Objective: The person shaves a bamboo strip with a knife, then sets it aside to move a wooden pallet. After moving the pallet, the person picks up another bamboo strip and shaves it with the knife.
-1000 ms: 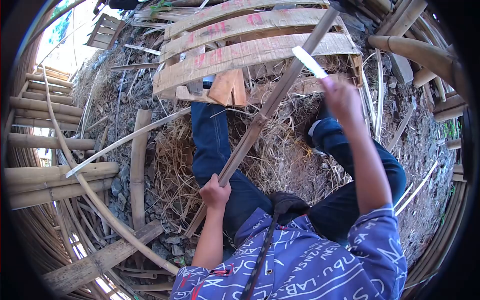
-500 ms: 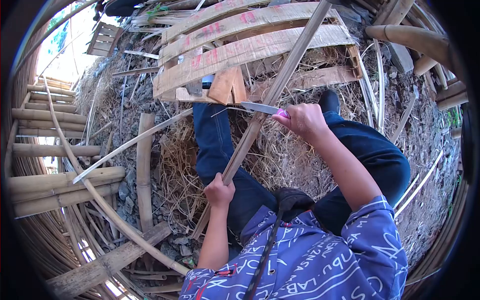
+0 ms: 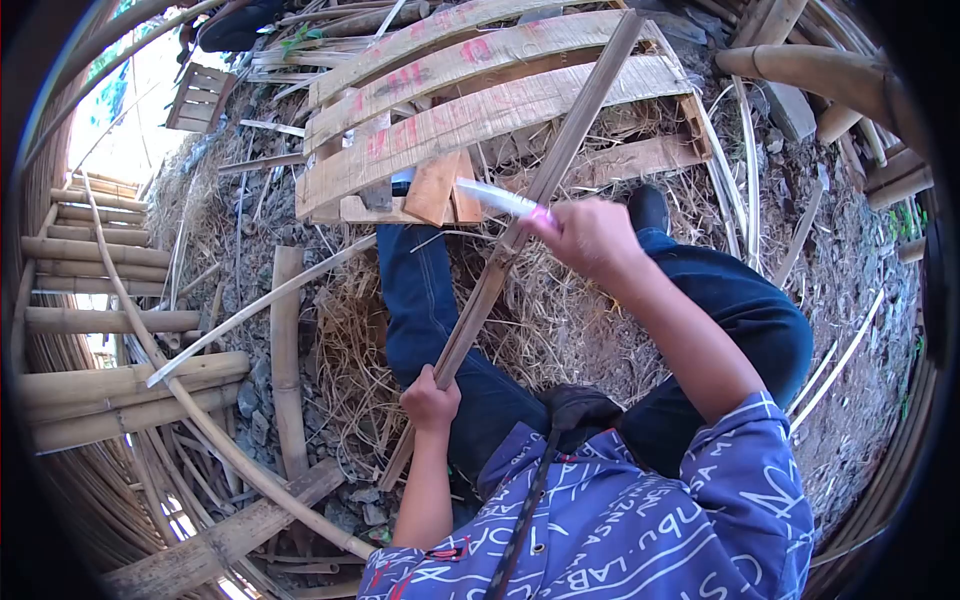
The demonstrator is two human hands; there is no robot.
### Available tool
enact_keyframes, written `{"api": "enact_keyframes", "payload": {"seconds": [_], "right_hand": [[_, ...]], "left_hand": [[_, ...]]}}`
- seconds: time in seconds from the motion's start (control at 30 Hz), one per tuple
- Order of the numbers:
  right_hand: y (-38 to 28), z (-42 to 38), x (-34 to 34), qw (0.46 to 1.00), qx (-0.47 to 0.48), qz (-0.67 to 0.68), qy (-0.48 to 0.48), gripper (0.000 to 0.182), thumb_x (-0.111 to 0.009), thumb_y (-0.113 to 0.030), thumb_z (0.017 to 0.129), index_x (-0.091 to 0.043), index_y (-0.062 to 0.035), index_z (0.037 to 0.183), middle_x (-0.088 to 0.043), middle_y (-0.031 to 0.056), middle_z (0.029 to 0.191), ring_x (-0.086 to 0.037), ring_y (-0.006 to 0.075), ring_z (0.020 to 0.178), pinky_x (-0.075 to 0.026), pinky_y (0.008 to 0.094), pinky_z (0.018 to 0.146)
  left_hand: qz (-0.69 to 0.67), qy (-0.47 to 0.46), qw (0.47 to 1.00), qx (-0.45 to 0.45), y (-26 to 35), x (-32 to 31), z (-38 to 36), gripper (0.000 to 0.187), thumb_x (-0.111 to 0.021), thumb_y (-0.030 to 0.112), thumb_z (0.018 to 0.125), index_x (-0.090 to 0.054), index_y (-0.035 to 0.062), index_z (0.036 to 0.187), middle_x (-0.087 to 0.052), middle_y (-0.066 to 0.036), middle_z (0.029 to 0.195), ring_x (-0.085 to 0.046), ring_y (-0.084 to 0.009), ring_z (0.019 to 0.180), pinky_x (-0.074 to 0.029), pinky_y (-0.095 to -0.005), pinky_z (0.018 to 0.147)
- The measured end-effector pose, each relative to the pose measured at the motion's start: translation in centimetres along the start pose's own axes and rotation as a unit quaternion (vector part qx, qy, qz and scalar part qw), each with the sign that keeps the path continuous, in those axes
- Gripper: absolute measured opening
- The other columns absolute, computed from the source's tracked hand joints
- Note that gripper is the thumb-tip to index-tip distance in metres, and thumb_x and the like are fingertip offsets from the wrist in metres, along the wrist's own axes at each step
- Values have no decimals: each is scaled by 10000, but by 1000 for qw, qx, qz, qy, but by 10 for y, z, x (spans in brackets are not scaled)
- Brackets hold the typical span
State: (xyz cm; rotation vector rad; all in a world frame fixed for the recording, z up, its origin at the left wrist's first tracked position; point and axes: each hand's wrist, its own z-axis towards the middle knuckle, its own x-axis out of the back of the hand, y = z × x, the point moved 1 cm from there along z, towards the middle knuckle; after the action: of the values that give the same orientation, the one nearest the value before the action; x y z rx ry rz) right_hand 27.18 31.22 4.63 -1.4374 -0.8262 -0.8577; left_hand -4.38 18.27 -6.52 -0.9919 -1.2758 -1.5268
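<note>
A long split bamboo strip slants across my view, from above the slatted wooden pallet down past my left leg. My left hand is wrapped round its lower part. In my right hand is a knife with a pink handle. Its pale blade, smeared by motion, points up and left and overlaps the strip just above a node. A thin shaving curls out left of that node. Behind the blade tip, small wooden boards lean at the pallet's near edge.
Thick bamboo poles are stacked at left, with a long curved strip across them. An upright bamboo piece stands nearby. Straw and shavings cover the ground between my legs. More thick bamboo juts in at upper right.
The right hand has shifted slightly left with the knife, and the blade has swung to point more upward. My left hand keeps its hold on the strip; the whole view has shifted slightly.
</note>
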Motion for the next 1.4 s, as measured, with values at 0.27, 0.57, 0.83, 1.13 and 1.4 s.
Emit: {"api": "enact_keyframes", "payload": {"seconds": [0.27,0.57,0.83,1.13,1.4], "right_hand": [[77,23,17,988,-115,-24,99,628,-440,-618,880,-688,-56,749,-636,192,658,-652,364,674,-509,460,615],[72,14,-9,981,-145,69,105,633,-431,-607,885,-678,-34,780,-643,230,731,-640,404,763,-501,482,691],[51,4,4,985,-147,51,73,571,-452,-563,903,-681,-54,783,-637,198,697,-647,359,698,-497,450,657],[15,-21,-51,998,-44,21,44,573,-481,-583,876,-663,-61,723,-630,176,634,-648,354,647,-507,454,592],[0,-39,-34,996,-76,47,0,584,-456,-584,884,-675,-63,738,-643,184,682,-645,373,698,-506,453,651]], "left_hand": [[-19,3,1000,21,0,8,-5,166,-648,156,698,-538,32,704,-592,-208,634,-597,-412,614,-482,-476,548],[14,20,999,27,-11,17,-16,288,-731,252,687,-510,67,686,-589,-155,575,-599,-374,551,-478,-453,504],[-15,37,998,-38,-18,3,-12,548,-685,562,741,-465,68,652,-543,-153,533,-577,-368,515,-452,-434,458],[3,48,998,-31,-15,0,-14,528,-649,549,782,-475,68,647,-542,-153,537,-580,-352,520,-450,-428,451],[-48,65,996,-22,-12,-2,-11,519,-698,508,750,-461,63,628,-532,-166,548,-560,-381,538,-436,-444,471]]}}
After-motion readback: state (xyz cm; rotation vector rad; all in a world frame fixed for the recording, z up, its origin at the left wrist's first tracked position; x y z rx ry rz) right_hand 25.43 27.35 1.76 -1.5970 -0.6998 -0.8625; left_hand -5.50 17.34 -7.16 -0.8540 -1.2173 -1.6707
